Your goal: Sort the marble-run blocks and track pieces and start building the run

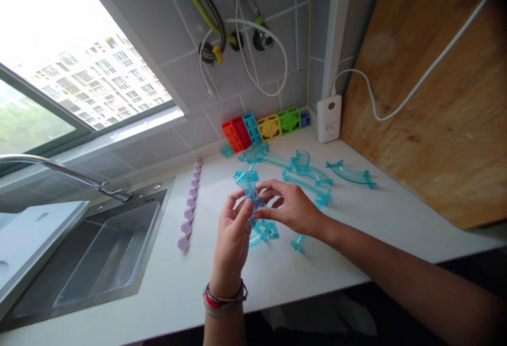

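Note:
Both of my hands meet over a clear blue plastic track piece (pixel 252 190) above the white counter. My left hand (pixel 234 227) grips it between thumb and fingers from the left. From the right, my right hand (pixel 291 206) pinches the same piece with thumb and fingers. Under and behind the hands lie more clear blue pieces, among them a curved one (pixel 350 173) at the right, a long straight one (pixel 307 183) and a short one (pixel 298 242) near my right wrist. Where exactly the held piece ends against those below cannot be made out.
Coloured blocks (pixel 270 127) stand along the tiled wall. A row of lilac pieces (pixel 189 203) runs beside the metal sink (pixel 148 240) and its faucet (pixel 114 193). A white power bank (pixel 329 119) with a cable leans in the corner by a wooden board (pixel 428 97).

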A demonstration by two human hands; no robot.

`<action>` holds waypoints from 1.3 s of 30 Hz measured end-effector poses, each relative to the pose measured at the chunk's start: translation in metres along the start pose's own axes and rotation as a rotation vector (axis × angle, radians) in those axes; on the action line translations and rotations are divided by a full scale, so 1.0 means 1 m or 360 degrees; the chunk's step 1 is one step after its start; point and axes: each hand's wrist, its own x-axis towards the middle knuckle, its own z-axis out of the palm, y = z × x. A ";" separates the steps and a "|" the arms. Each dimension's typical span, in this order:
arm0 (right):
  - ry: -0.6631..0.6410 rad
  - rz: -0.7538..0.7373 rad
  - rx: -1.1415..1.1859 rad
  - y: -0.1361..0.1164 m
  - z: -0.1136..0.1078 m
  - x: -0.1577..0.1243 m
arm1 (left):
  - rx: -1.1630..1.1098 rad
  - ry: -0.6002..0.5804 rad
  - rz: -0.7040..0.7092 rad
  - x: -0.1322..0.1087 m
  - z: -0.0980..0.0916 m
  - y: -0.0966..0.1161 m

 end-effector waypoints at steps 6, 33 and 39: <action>-0.0044 -0.0037 0.0009 -0.002 -0.001 0.001 | -0.0094 -0.0040 -0.0044 0.001 0.006 -0.002; 0.0020 0.0084 0.0210 -0.005 -0.001 0.000 | -0.0179 -0.0140 -0.0194 -0.002 0.011 -0.008; 0.0247 -0.0146 -0.0164 -0.010 -0.005 0.002 | -0.0368 0.0065 -0.0234 0.003 0.011 -0.011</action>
